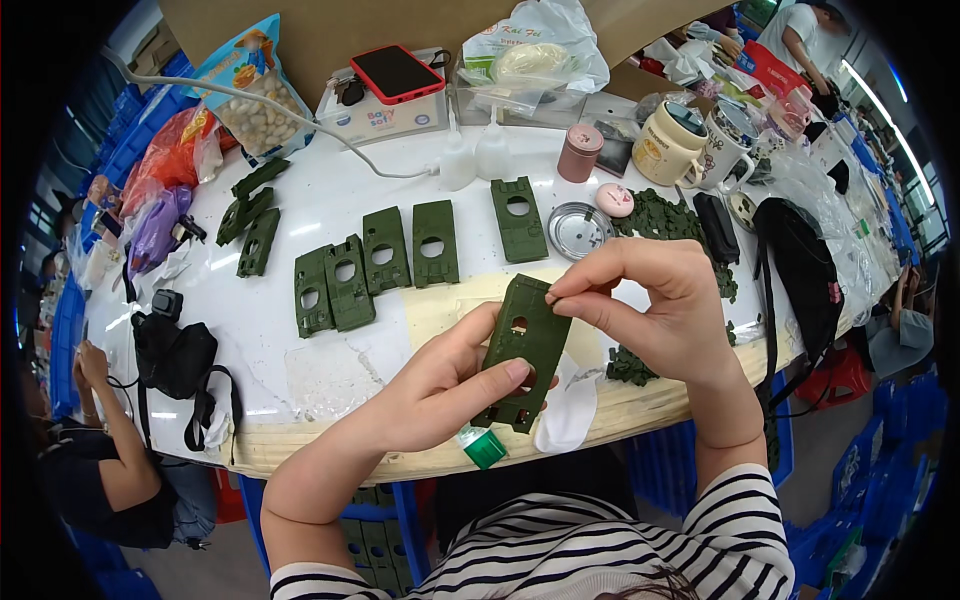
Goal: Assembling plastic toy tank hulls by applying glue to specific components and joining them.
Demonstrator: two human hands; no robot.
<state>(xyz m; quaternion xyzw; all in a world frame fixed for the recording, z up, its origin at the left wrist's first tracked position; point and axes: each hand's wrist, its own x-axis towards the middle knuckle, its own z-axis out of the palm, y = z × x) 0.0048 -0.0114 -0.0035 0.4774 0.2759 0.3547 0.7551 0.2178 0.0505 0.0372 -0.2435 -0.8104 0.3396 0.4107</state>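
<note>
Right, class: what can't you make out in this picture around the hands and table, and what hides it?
- Head view: whatever the right hand may pinch; its thumb and finger cover it.
- Head view: the underside of the held green panel; it faces away.
- Head view: most of the left hand's fingers; the panel covers them.
- Head view: single pieces in the heap of green parts; too small and crowded.
</note>
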